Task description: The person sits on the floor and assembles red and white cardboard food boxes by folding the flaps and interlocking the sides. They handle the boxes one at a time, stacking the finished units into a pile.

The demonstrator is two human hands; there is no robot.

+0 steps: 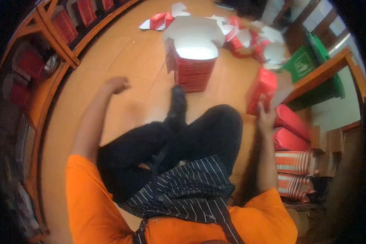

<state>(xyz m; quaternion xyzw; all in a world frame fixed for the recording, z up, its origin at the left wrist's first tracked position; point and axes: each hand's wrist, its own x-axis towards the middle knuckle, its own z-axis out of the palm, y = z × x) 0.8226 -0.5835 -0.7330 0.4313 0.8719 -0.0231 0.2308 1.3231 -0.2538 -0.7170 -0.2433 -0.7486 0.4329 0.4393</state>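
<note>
My right hand (266, 117) grips a red cardboard box (262, 87) by its near end, out to the right and raised off my knee. A pale flap sticks out from the box's right side. My left hand (117, 84) is over the floor on the left, its fingers curled in with nothing seen in them, slightly blurred. Ahead of my feet stands a tall stack of red boxes (195, 74), one inside another, with white insides and wide pale flaps spread open at the top.
Several red and white boxes (244, 40) lie in a heap on the floor (146, 73) at the far right. More sit at the far left. A wooden shelf (71, 57) lines the left side. Green bins (303, 63), red packets (293, 126) and striped stacks (295, 162) are on the right.
</note>
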